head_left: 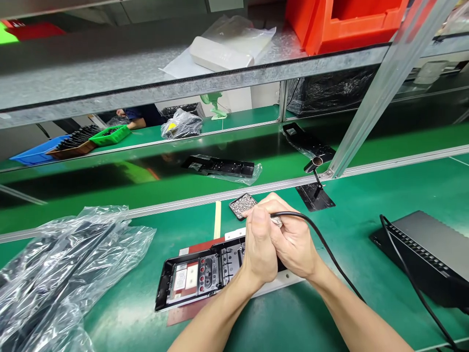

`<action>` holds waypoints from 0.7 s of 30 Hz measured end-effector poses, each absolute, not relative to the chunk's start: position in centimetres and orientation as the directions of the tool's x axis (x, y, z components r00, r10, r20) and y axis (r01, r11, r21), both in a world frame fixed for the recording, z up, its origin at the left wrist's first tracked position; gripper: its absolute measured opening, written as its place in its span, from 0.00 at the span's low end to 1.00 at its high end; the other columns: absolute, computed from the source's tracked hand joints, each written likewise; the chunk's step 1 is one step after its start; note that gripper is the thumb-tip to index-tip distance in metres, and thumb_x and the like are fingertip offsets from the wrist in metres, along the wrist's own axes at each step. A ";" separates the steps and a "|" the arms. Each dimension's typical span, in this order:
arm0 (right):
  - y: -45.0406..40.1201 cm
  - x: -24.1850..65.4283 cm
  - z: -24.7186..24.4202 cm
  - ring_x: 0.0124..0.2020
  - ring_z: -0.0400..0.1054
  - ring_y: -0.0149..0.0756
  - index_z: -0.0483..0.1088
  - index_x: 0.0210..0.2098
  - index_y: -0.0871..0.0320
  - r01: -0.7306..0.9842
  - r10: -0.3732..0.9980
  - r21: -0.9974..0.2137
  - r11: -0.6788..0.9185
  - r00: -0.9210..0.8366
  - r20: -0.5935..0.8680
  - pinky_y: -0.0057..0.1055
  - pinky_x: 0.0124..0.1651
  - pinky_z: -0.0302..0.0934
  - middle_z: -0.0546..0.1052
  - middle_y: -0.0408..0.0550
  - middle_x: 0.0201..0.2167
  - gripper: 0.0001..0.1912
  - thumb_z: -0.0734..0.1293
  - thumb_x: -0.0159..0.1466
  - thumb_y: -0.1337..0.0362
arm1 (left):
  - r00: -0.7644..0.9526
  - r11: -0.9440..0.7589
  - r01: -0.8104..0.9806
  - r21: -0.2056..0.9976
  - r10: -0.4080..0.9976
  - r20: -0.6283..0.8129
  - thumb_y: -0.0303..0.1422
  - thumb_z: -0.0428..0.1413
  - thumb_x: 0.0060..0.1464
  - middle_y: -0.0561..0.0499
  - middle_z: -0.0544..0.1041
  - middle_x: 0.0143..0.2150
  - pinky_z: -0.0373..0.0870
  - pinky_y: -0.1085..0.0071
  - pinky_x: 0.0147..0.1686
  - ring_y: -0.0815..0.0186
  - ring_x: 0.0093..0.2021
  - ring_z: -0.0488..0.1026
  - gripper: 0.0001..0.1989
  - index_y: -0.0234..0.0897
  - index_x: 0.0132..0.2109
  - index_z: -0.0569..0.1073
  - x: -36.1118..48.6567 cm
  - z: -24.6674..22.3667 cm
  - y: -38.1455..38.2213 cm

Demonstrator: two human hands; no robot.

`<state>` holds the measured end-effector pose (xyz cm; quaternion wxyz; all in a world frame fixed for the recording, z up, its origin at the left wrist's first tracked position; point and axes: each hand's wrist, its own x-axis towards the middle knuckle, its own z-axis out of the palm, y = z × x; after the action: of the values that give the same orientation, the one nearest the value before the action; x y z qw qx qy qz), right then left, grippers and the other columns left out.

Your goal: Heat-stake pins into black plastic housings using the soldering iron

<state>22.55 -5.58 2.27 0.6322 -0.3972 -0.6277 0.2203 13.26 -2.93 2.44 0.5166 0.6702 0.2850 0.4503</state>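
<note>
Both hands meet above a black plastic housing lying on a white fixture with a reddish-brown sheet. My right hand is closed around a tool with a black cable; only a little of its light-coloured body shows. Pressed against it, my left hand has its fingers closed, and what they hold, if anything, is hidden. Just beyond the hands sits a small black tray of tiny metal parts. The hands cover the housing's right part.
Clear plastic bags with dark parts lie left. A grey and black box with a cable stands right. Behind are a metal rail, a stand with a round cup and bagged black parts. A co-worker's arm shows far left.
</note>
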 end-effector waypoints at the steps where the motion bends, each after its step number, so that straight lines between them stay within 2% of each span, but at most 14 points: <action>1: -5.6 22.6 2.2 0.44 0.72 0.41 0.78 0.46 0.50 0.216 0.774 -0.777 0.592 0.118 0.622 0.41 0.48 0.68 0.78 0.49 0.40 0.10 0.63 0.73 0.61 | 0.416 -0.312 -0.094 0.945 0.850 0.322 0.60 0.32 0.68 0.47 0.74 0.36 0.74 0.58 0.44 0.56 0.43 0.73 0.33 0.42 0.35 0.68 13.3 2.5 -3.0; 7: -5.6 22.7 2.2 0.39 0.71 0.41 0.78 0.46 0.50 0.174 0.790 -0.797 0.579 0.123 0.601 0.40 0.45 0.68 0.76 0.49 0.38 0.10 0.66 0.71 0.56 | 0.390 -0.294 -0.221 0.930 0.847 0.360 0.61 0.36 0.68 0.48 0.72 0.34 0.74 0.58 0.46 0.56 0.42 0.74 0.32 0.41 0.31 0.65 13.7 2.9 -3.1; 13: -5.5 22.6 2.1 0.40 0.70 0.40 0.78 0.44 0.51 0.184 0.783 -0.794 0.580 0.143 0.605 0.40 0.45 0.67 0.76 0.49 0.38 0.11 0.65 0.72 0.56 | 0.430 -0.308 -0.175 0.935 0.830 0.354 0.60 0.30 0.68 0.49 0.69 0.30 0.70 0.61 0.36 0.60 0.34 0.69 0.35 0.41 0.30 0.65 13.7 3.0 -3.1; 21: -5.5 22.6 2.0 0.37 0.69 0.41 0.79 0.41 0.51 0.215 0.774 -0.782 0.586 0.138 0.618 0.40 0.43 0.66 0.76 0.48 0.34 0.11 0.65 0.71 0.55 | 0.388 -0.319 -0.214 0.923 0.840 0.380 0.60 0.33 0.68 0.49 0.71 0.31 0.69 0.60 0.37 0.59 0.34 0.70 0.34 0.41 0.31 0.67 13.8 2.4 -3.1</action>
<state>22.57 -5.45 2.01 0.6400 -0.3994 -0.6190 0.2184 13.84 -3.13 2.41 0.5305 0.6424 0.2434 0.4966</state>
